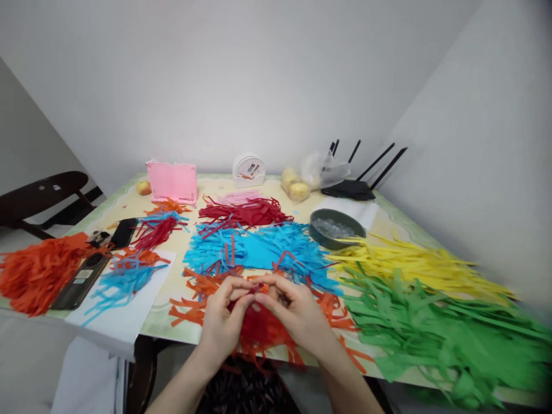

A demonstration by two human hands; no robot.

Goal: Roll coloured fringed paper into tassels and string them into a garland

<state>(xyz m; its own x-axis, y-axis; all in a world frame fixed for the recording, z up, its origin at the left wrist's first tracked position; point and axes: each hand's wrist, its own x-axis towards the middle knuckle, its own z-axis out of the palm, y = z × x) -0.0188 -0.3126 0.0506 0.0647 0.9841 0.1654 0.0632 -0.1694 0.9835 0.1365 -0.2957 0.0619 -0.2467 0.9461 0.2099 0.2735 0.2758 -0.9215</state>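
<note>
My left hand (226,316) and my right hand (291,313) meet at the table's near edge, thumbs and fingertips pinched together. Between them is a piece of red fringed paper (261,325), its lower part hanging beneath my fingers; the exact spot being pinched is partly hidden. Orange fringed paper (190,310) spreads under and around both hands. Just beyond lies blue fringed paper (267,247), and behind that a heap of dark red fringed paper (250,213).
Green fringe (448,333) and yellow fringe (422,264) cover the right side, near a dark bowl (336,229) of clear pieces. Leftward lie orange fringe (43,276), a phone (81,282) and finished-looking tassels (129,279). A black router (349,190) stands at the back.
</note>
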